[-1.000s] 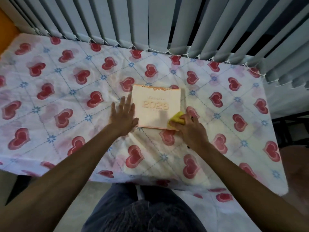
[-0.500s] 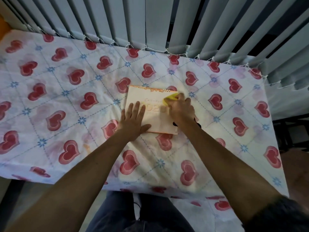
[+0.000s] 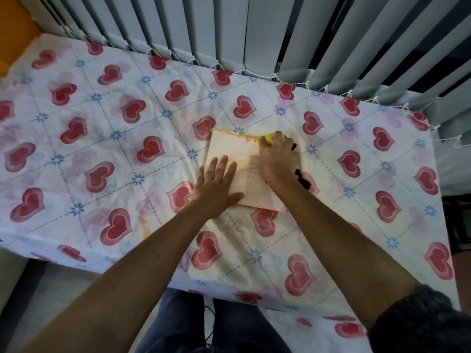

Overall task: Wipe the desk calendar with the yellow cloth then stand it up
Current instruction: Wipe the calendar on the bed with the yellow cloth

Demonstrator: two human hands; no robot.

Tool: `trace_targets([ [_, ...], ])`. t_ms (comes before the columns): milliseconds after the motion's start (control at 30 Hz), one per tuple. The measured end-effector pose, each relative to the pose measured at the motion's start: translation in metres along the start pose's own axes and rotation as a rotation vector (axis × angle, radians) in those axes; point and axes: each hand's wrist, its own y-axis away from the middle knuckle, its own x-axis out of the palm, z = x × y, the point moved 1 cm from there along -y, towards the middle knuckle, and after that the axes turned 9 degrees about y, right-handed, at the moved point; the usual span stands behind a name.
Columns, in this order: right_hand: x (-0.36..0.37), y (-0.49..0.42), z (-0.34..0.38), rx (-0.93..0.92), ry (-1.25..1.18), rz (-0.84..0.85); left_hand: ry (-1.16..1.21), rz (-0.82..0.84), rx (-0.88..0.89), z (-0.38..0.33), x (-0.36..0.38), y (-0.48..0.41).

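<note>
Wiping step underway: right hand (image 3: 276, 159) grips yellow cloth (image 3: 265, 140) at desk calendar's (image 3: 251, 189) far-right corner, left hand (image 3: 215, 186) flat, pinning near-left edge; next, lift & stand it up.

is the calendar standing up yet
No, the desk calendar lies flat on the heart-print tablecloth, held by the left hand while the right hand presses the yellow cloth on it.

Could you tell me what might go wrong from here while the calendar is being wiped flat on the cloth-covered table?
The yellow cloth under the right hand sits at the desk calendar's spiral binding, so it may snag on the coils. The left hand presses only the near left corner, so the calendar could slide or twist. The tablecloth is wrinkled and may bunch under the strokes.
</note>
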Motion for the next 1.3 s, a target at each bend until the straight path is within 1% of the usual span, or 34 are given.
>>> trace_targets([
  [67, -0.009, 0.0, 0.023, -0.02, -0.018, -0.039, -0.002, 0.01, 0.0, -0.001, 0.0, 0.0],
  [133, -0.015, -0.001, 0.045, -0.099, -0.035, -0.067, -0.011, 0.03, -0.007, -0.002, -0.001, 0.0],
  [200, -0.018, -0.005, 0.051, -0.162, -0.016, -0.072, -0.025, 0.037, -0.015, -0.002, -0.002, 0.0],
  [267, -0.014, -0.007, 0.035, -0.164, 0.005, -0.023, -0.01, 0.036, -0.017, -0.002, -0.003, 0.001],
  [367, -0.002, -0.004, -0.007, -0.121, 0.069, 0.027, -0.003, 0.036, -0.018, -0.002, -0.004, 0.002],
  [433, 0.002, 0.002, -0.023, -0.094, 0.096, 0.016, 0.002, 0.03, -0.011, -0.002, -0.004, 0.002],
  [533, 0.003, 0.027, -0.018, -0.07, 0.056, -0.027, -0.001, 0.025, -0.008, -0.002, -0.002, 0.002],
  [700, 0.014, 0.111, -0.014, -0.23, -0.018, -0.024, -0.007, 0.017, -0.005, -0.001, 0.0, 0.002],
  [767, 0.015, 0.12, -0.022, -0.288, -0.03, -0.026, -0.014, 0.006, 0.005, -0.001, 0.001, 0.002],
  [800, 0.014, 0.111, -0.026, -0.286, -0.049, -0.019, -0.015, 0.0, 0.008, 0.0, 0.002, 0.002],
  [833, 0.011, 0.097, -0.029, -0.245, -0.093, -0.028, -0.013, -0.001, 0.01, 0.0, 0.002, 0.001],
  [900, 0.008, 0.058, -0.032, -0.108, -0.165, -0.028, -0.009, -0.001, 0.014, 0.0, 0.002, 0.002],
  [967, 0.005, 0.026, -0.034, -0.031, -0.128, 0.041, 0.006, -0.003, 0.014, 0.0, 0.001, 0.002],
  [1033, 0.008, 0.018, -0.036, -0.032, -0.091, 0.072, 0.009, -0.002, 0.005, 0.0, -0.001, 0.003],
  [1133, 0.016, 0.055, -0.049, -0.121, -0.117, 0.046, 0.011, -0.001, 0.002, -0.001, -0.001, 0.004],
  [1200, 0.026, 0.096, -0.06, -0.133, -0.199, 0.069, 0.0, -0.006, 0.007, -0.002, -0.001, 0.003],
  [1233, 0.03, 0.117, -0.064, -0.14, -0.197, 0.082, 0.0, -0.006, 0.008, -0.002, -0.001, 0.003],
  [1300, 0.034, 0.15, -0.065, -0.207, -0.108, 0.053, -0.008, -0.004, 0.011, -0.001, -0.001, 0.003],
])
